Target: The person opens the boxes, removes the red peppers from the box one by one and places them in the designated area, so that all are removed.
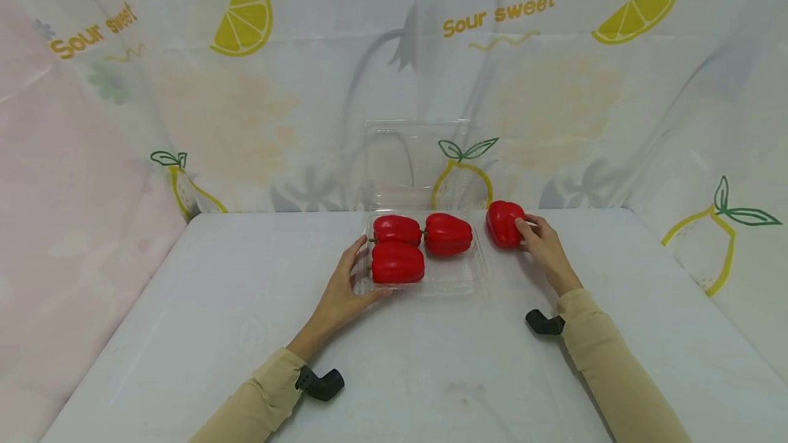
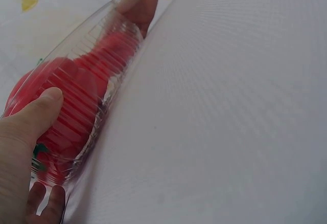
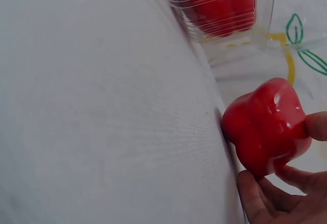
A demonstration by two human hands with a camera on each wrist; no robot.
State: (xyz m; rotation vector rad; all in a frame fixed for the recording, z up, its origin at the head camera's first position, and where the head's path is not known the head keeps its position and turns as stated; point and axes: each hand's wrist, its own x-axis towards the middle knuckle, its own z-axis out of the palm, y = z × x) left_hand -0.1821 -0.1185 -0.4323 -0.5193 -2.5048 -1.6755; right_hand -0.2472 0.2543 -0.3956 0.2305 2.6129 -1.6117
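A clear plastic clamshell box [image 1: 452, 284] lies on the table with its lid [image 1: 394, 156] raised at the back. Inside it are a back-left bell pepper [image 1: 397, 230], a front-left bell pepper [image 1: 397, 263] and a back-right bell pepper [image 1: 448, 234], all red. My left hand [image 1: 343, 292] grips the box's front-left corner, thumb on the front wall, as the left wrist view also shows. To the right of the box, my right hand [image 1: 544, 245] holds another red bell pepper [image 3: 268, 127] between thumb and fingers; in the right wrist view it is apart from the box.
A white table [image 1: 258, 279] carries the box. Behind it hangs a pale curtain [image 1: 320, 101] printed with lemons and lettering. A black wrist camera [image 1: 320, 385] sits on the left sleeve, and a second wrist camera [image 1: 544, 323] on the right.
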